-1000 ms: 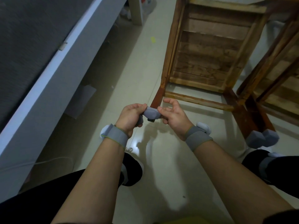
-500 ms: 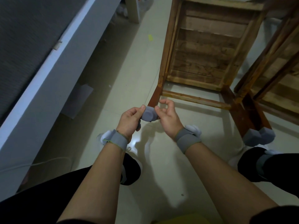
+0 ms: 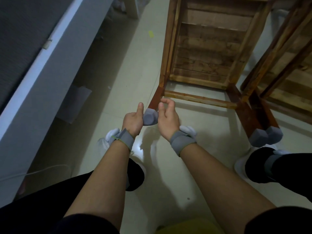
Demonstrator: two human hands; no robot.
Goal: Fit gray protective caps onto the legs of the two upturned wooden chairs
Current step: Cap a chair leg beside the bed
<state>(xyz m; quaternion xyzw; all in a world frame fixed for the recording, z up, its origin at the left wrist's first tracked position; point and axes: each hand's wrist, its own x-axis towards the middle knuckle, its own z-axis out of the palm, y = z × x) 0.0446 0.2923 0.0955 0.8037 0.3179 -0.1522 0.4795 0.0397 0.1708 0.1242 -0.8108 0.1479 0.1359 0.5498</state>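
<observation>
The left hand (image 3: 133,121) now presses the gray cap (image 3: 150,117) with thumb raised, fingers hidden behind it; the cap sits on the near-left chair leg (image 3: 156,98), further on than before; the right hand (image 3: 168,119) has loosened, fingers curled apart beside it; two capped legs (image 3: 265,136) stand far right.

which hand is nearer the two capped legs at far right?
Right. The right hand is beside the cap being fitted, on the side toward the capped legs; the left hand sits beyond that cap, farther away.
</observation>
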